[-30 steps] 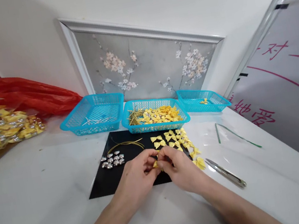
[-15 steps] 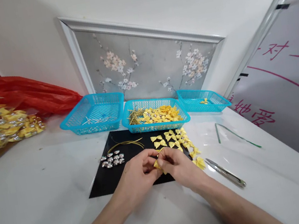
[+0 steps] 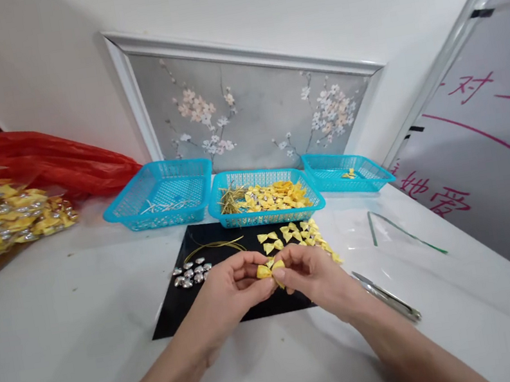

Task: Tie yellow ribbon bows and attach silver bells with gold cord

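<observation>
yellow bow (image 3: 269, 269) now higher above mat (image 3: 173, 309)

A: What's on your table (image 3: 65, 340)?
B: Black mat (image 3: 177, 308) front-ctr. Behind it, left basket (image 3: 161, 197), mid basket (image 3: 269, 216), right basket (image 3: 346, 183). Snips (image 3: 390, 299) & green strip (image 3: 403, 232) on your right, bag of bows (image 3: 0, 220) far left.

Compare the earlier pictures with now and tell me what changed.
The left hand and right hand rose a little off the black mat, keeping hold of the yellow bow. It was mostly hidden before and now shows openly between their fingertips. The silver beads, loose bows, blue baskets and snips lie as before.
</observation>
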Demonstrator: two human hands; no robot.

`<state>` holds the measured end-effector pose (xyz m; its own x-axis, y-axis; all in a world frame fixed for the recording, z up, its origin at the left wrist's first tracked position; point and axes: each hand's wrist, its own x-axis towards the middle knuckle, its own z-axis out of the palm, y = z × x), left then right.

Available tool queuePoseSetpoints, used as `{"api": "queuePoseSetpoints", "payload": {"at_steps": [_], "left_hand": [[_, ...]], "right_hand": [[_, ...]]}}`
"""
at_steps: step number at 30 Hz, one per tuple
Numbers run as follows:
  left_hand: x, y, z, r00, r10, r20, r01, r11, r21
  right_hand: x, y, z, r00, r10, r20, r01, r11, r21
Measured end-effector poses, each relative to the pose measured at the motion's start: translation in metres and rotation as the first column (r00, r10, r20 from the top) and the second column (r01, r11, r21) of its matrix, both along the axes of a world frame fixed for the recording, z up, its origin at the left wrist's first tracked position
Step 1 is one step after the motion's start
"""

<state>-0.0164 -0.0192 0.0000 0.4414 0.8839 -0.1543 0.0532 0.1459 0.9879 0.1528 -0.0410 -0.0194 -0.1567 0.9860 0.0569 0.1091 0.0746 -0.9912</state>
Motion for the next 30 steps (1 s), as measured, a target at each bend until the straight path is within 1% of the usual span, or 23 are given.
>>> {"api": "queuePoseSetpoints", "payload": {"at_steps": [3,6,8,12,15,22,24,25,28,30], "left_hand": [[-0.0024,0.0023,-0.0002,0.998,-0.05,-0.033,0.053,0.994,0.099],[-0.0044,0.0046,0.0004,0.994,-0.071,-0.088,0.088,0.974,0.211],[-0.005,0.0051,0.0005,0.989,-0.088,-0.117,0.114,0.963,0.246],[-0.0048,0.0043,-0.0008,0.986,-0.118,-0.121,0.144,0.96,0.239],[-0.0045,0.0041,-0.0028,0.987,-0.093,-0.133,0.124,0.962,0.244],[-0.0042,0.0046,-0.004,0.974,-0.06,-0.218,0.111,0.967,0.23],[-0.0045,0.0039,-0.0034,0.977,-0.047,-0.21,0.091,0.974,0.205],[-0.0046,0.0034,-0.0031,0.983,-0.048,-0.178,0.08,0.982,0.174],[-0.0041,0.0022,-0.0027,0.998,-0.06,-0.019,0.06,0.998,0.01],[-0.0031,0.0016,-0.0031,0.997,-0.047,0.065,0.054,0.993,-0.107]], "right_hand": [[-0.0003,-0.0005,0.0024,1.0,0.004,-0.022,-0.005,0.999,-0.033],[0.0005,-0.0013,0.0052,1.0,0.002,-0.02,-0.003,0.999,-0.043],[0.0012,-0.0013,0.0053,1.0,0.01,-0.01,-0.011,0.999,-0.039],[0.0024,-0.0002,0.0017,0.999,0.031,0.018,-0.031,0.999,-0.01],[0.0029,0.0003,-0.0011,0.998,0.038,0.059,-0.039,0.999,0.022],[0.0011,-0.002,-0.0041,0.978,0.023,0.205,-0.041,0.996,0.082],[0.0007,-0.0021,-0.0043,0.976,0.018,0.216,-0.039,0.995,0.091],[0.0006,-0.0022,-0.004,0.976,0.018,0.217,-0.038,0.995,0.09],[0.0006,-0.0025,-0.0019,0.977,0.013,0.214,-0.033,0.995,0.091],[0.0005,-0.0029,-0.0006,0.976,0.008,0.216,-0.029,0.995,0.095]]}}
